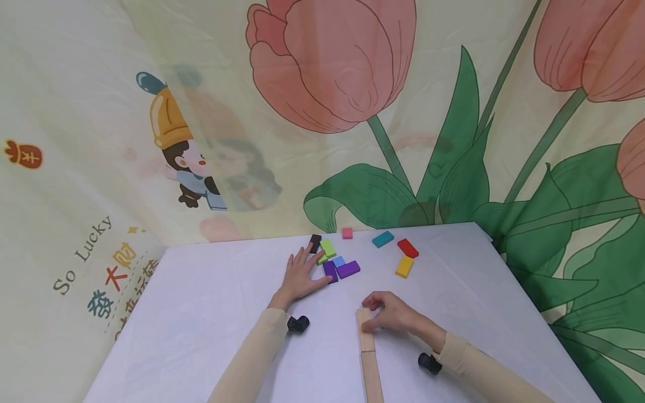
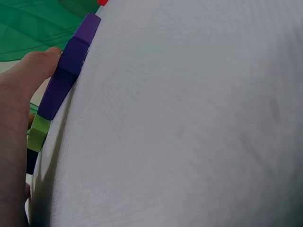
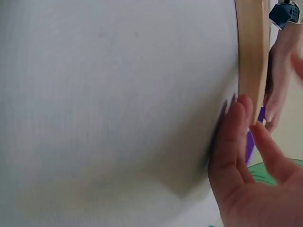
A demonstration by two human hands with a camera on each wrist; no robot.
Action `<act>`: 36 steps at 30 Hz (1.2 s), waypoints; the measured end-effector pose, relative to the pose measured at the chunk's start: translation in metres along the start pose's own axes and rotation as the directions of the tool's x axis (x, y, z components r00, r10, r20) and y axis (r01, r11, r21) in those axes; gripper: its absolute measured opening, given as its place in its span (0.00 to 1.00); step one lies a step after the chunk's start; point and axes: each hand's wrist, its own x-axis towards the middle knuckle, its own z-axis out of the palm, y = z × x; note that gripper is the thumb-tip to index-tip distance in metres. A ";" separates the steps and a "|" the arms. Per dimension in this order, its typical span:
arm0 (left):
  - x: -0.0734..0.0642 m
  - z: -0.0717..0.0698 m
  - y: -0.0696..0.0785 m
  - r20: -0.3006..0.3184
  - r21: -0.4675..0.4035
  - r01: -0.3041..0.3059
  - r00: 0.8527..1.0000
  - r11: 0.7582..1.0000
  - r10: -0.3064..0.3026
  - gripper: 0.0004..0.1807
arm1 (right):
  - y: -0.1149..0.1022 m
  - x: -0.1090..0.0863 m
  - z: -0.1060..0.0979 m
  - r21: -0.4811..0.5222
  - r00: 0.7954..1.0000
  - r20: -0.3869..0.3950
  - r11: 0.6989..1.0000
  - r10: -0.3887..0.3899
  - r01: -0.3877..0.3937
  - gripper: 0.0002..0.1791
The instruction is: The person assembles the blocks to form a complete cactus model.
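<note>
My left hand (image 1: 300,278) is spread out, its fingertips over the black block (image 1: 315,243) and green blocks (image 1: 328,247). Its thumb reaches the dark purple block (image 1: 330,271), as the left wrist view also shows. A second purple block (image 1: 349,269) lies against a small blue block (image 1: 339,261). My right hand (image 1: 395,313) holds the far end of a plain wooden block (image 1: 366,336) between thumb and curled fingers. Another plain wooden block (image 1: 372,378) continues the line end to end toward the near edge of the view.
At the back of the white table (image 1: 221,291) lie a pink block (image 1: 347,233) and a teal block (image 1: 383,239). A red block (image 1: 407,248) touches a yellow block (image 1: 405,267) to the right. A printed cloth (image 1: 282,168) hangs behind the table.
</note>
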 end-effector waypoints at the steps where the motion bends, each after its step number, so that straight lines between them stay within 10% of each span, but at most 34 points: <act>1: 0.000 0.000 0.000 -0.001 0.001 -0.001 1.000 1.000 0.001 0.45 | 0.000 -0.002 -0.001 -0.031 0.999 0.035 0.999 -0.014 0.015 0.30; 8: 0.001 0.000 -0.001 -0.011 0.005 -0.012 1.000 1.000 0.012 0.45 | -0.005 -0.016 0.001 -0.187 0.981 0.167 0.974 -0.096 0.127 0.58; 26: -0.001 -0.003 0.002 -0.006 -0.005 -0.003 1.000 1.000 0.003 0.45 | -0.003 -0.018 0.006 -0.231 0.983 0.145 0.962 -0.110 0.142 0.57; 30: 0.000 -0.002 0.002 -0.001 0.002 0.003 1.000 1.000 -0.003 0.45 | -0.002 -0.012 0.002 -0.197 0.988 0.100 0.971 -0.117 0.135 0.49; 36: 0.000 -0.002 0.002 -0.004 -0.005 0.002 1.000 1.000 -0.002 0.45 | 0.001 0.021 -0.007 -0.149 0.978 -0.168 0.984 -0.122 0.097 0.21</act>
